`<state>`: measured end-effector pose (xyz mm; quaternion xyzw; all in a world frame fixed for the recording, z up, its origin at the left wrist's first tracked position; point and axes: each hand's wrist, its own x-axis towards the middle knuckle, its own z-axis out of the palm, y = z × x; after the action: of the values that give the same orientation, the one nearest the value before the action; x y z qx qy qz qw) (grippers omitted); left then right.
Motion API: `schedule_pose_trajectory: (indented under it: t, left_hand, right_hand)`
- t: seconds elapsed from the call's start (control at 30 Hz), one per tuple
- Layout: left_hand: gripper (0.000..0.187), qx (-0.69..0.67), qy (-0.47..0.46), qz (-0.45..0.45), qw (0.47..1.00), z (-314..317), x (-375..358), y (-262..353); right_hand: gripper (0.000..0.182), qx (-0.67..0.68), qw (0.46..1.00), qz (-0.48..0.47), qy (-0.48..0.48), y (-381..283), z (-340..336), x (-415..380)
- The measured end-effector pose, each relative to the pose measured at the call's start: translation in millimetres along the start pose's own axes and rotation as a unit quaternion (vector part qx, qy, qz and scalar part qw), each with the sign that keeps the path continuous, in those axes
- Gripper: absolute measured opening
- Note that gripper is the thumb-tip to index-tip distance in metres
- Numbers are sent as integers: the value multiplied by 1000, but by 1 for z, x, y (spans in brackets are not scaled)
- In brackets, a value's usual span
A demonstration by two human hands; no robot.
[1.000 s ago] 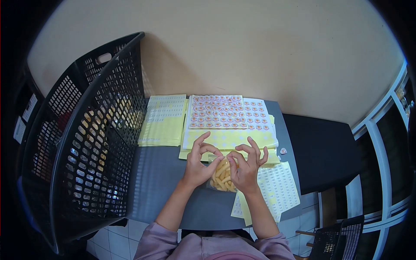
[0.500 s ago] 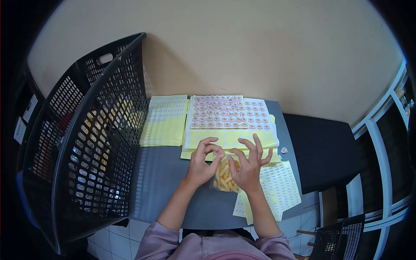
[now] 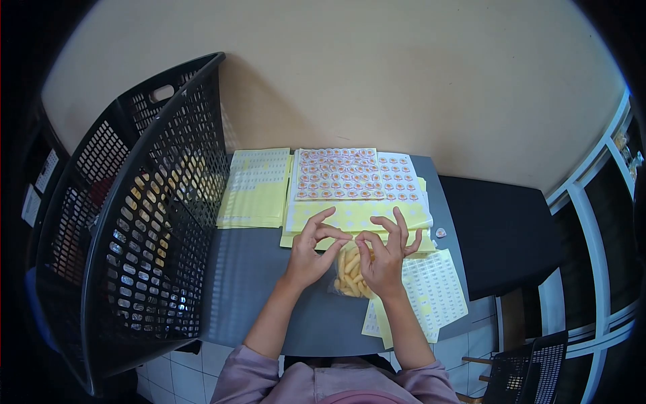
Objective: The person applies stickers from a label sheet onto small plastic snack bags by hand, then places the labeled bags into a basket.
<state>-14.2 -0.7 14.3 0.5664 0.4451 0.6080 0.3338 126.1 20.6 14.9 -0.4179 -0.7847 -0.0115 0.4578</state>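
Observation:
A clear bag of yellow finger-shaped snacks [image 3: 350,273] lies on the grey table [image 3: 256,296] between my two hands. My left hand [image 3: 315,249] is above the bag's upper left, thumb and index finger pinched together; what they hold, if anything, is too small to make out. Close beside it, my right hand [image 3: 388,259] also pinches with thumb and index finger at the bag's upper right, its other fingers raised. Behind the hands lie sheets of round red-and-white stickers [image 3: 340,174] on yellow backing.
A tall black perforated basket [image 3: 155,202] with packed snacks stands at the left. Yellow label sheets [image 3: 254,188] lie beside it, and more label sheets [image 3: 434,289] are at the right. One loose sticker [image 3: 441,233] is near the right edge, beside a black surface [image 3: 498,229].
My right thumb and index finger have closed from apart into a pinch. Both hands' fingertips now nearly meet above the bag, which has shifted slightly.

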Motion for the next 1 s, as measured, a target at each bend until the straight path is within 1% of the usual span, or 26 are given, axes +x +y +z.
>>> schedule_pose_trajectory:
  t: [0.07,0.2,0.27,0.3,0.37,0.4,0.43,0.47,0.5,0.53,0.57,0.6,0.63,0.67,0.73,0.8,0.83,0.87,0.9,0.93,0.97,1.0]
  left_hand:
    - [39,43,-10,49,998,-4,1,-4]
    - [40,58,-19,49,997,-10,0,-11]
    - [38,82,-45,31,995,-12,0,-8]
    - [38,82,-44,31,995,-11,0,-10]
    - [48,19,-67,-19,997,-7,1,-15]
    - [48,20,-66,-19,997,-2,0,-14]
    - [53,39,-86,-26,995,4,-1,-11]
    - [59,59,-106,-34,992,6,-4,-10]
    - [60,124,-138,-15,983,6,-6,-14]
    - [60,123,-136,-15,983,4,-6,-16]
    - [56,67,-201,-69,975,3,-6,-17]
    - [52,12,-264,-122,957,2,-6,-18]
    - [46,-16,-245,-142,959,3,-8,-22]
    - [46,-17,-244,-141,959,1,-7,-22]
    - [43,-63,-229,-174,956,-8,-4,-23]
    - [42,-59,-215,-158,962,-16,-1,-20]
    - [42,-78,-207,-165,961,-21,0,-20]
    - [43,-98,-199,-171,960,-26,1,-21]
    - [42,-83,-211,-191,955,-38,3,-25]
    - [42,-84,-213,-190,955,-48,4,-30]
    - [40,-206,-140,-192,949,-57,5,-37]
    - [38,-324,-65,-189,925,-59,8,-35]
  right_hand:
    - [2,-3,1000,0,0,0,0,-1]
    - [2,4,1000,-6,-12,1,0,-2]
    - [2,11,1000,-7,-16,2,1,-2]
    - [3,28,999,2,-19,4,2,-2]
    - [3,46,999,11,-22,6,3,-1]
    - [2,58,998,31,-21,7,1,0]
    - [1,71,996,52,-20,8,1,0]
    - [1,71,996,51,-22,10,2,0]
    - [2,127,989,78,10,13,4,-1]
    - [3,182,977,105,42,17,5,-1]
    - [5,195,973,109,63,20,6,0]
    - [5,195,973,109,62,21,4,2]
    - [6,198,971,115,66,20,0,4]
    - [6,203,969,122,71,21,-2,6]
    - [6,208,969,113,75,31,-2,6]
    - [10,244,962,119,-12,38,-5,4]
    - [10,243,962,120,-12,38,-2,5]
    - [13,265,958,104,44,37,1,7]
    - [16,286,949,87,100,37,3,7]
    - [16,284,949,88,101,38,2,6]
    - [17,299,937,141,111,40,0,4]
    - [18,313,922,194,121,42,-1,3]
